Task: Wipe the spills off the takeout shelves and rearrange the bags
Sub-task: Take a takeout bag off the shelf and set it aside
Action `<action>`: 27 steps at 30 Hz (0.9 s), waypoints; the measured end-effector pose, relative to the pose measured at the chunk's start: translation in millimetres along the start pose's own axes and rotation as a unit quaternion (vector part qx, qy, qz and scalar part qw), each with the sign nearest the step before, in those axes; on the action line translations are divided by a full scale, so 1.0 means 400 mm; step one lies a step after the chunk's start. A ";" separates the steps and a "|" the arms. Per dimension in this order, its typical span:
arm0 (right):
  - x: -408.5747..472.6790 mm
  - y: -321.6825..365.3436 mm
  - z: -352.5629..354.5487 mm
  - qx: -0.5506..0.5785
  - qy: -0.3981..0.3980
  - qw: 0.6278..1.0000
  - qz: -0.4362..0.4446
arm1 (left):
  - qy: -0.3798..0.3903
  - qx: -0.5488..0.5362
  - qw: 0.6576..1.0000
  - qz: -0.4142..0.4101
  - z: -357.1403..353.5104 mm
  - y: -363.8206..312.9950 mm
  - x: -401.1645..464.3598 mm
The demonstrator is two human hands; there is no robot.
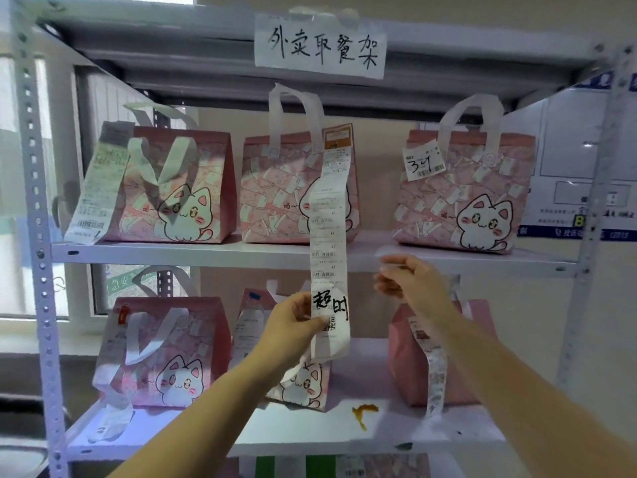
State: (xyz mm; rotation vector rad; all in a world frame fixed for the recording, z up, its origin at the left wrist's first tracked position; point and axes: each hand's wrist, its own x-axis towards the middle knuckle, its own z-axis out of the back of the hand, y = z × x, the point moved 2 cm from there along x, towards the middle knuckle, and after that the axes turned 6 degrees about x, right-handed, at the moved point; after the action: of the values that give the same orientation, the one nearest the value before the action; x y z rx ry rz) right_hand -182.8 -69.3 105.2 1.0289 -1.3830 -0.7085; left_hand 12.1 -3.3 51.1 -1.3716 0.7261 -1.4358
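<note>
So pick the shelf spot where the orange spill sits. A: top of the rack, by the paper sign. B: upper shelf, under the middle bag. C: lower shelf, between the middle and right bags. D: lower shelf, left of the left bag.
C: the orange spill lies on the lower shelf, near its front, between the middle bag and the right bag.

We see pink bags [162, 188] printed with white cats and pale banknotes, their handles white. In the centre of the frame hangs a white receipt [328, 243] with black writing and an orange top. At lower right, an orange-yellow spill [363, 412] marks the white shelf [310, 429].
</note>
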 end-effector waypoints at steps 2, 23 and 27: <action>0.053 0.025 -0.006 -0.017 -0.028 0.999 0.020 | -0.006 -0.008 1.000 -0.002 0.018 -0.007 0.011; 0.309 0.025 -0.135 -0.165 -0.089 0.980 0.065 | -0.003 0.031 0.999 0.020 0.064 0.061 0.071; 0.286 0.030 -0.124 -0.166 -0.076 0.980 0.081 | -0.026 0.030 0.999 -0.005 0.087 0.036 0.077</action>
State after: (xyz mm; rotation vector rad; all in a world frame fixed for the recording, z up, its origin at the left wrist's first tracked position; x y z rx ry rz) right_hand -124.0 -157.9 171.2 0.6011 -1.4026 -0.8752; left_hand 52.8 -29.3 56.0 -1.3634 0.6390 -1.4144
